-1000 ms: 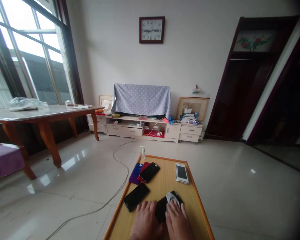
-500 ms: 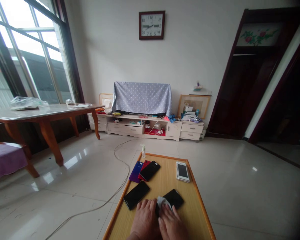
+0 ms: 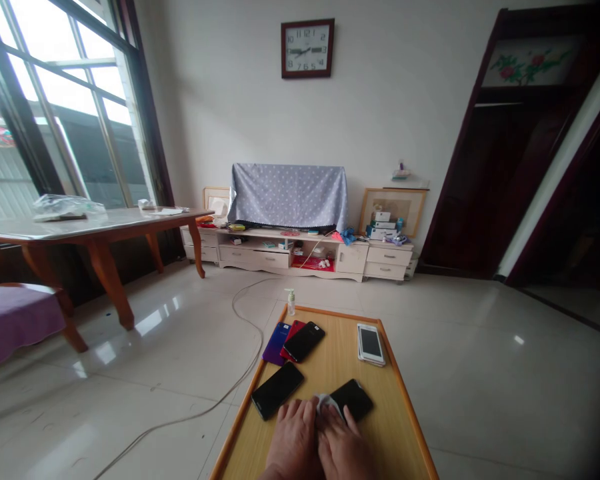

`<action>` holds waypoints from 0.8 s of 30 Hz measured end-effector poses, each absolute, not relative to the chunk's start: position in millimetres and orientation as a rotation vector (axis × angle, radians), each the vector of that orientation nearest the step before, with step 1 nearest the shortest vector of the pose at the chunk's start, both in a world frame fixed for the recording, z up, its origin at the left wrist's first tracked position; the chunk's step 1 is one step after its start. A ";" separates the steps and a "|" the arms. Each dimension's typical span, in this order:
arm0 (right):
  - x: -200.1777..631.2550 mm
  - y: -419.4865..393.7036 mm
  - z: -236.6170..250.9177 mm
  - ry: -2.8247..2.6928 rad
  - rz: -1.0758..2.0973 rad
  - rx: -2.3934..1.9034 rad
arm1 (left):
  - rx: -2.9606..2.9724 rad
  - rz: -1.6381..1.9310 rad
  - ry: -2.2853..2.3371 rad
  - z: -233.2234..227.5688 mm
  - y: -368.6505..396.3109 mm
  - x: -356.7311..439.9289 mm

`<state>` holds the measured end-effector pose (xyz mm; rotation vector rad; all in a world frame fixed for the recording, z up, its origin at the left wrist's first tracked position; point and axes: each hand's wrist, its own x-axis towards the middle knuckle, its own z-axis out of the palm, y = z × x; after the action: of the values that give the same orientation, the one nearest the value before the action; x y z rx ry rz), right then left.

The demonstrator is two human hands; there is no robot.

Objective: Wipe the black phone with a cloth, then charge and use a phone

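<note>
On the small wooden table [image 3: 337,333], a black smartphone [image 3: 355,400] lies near my hands, its near left part covered. My right hand [image 3: 343,440] presses a pale grey cloth [image 3: 326,401] against the phone, fingers bunched over it. Beside it, my left hand [image 3: 295,430] has its fingers curled down at the phone's left end; that grip is mostly hidden. Another black smartphone [image 3: 279,390] rests just left of my left hand. Farther off, a black phone [image 3: 305,341] overlaps a red phone [image 3: 296,328], next to a blue-purple phone [image 3: 277,343].
White phones [image 3: 371,344] lie stacked near the table's right edge. A small pump bottle [image 3: 291,303] stands at the far left corner. A cable [image 3: 240,377] runs over the floor on the left. Beyond stands a low white cabinet [image 3: 253,259].
My right hand and the cloth have slid a little left along the phone, toward my left hand. The whole view has shifted slightly; the other phones stay in place.
</note>
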<state>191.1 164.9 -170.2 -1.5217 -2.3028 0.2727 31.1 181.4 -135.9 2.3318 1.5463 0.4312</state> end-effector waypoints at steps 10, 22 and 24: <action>223.9 189.0 -161.0 -1.992 0.042 -1.969 | 2.282 0.515 1.542 -125.0 178.6 36.8; 243.9 178.6 -168.7 -2.013 0.084 -1.927 | 2.318 0.553 1.531 -133.2 180.2 37.3; 244.2 179.1 -171.7 -1.978 0.058 -1.943 | 2.328 0.554 1.534 -135.9 180.7 38.1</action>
<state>244.2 179.1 -171.7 -1.9427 -1.9781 0.0581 38.1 180.7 -135.9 2.3281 1.5335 0.5543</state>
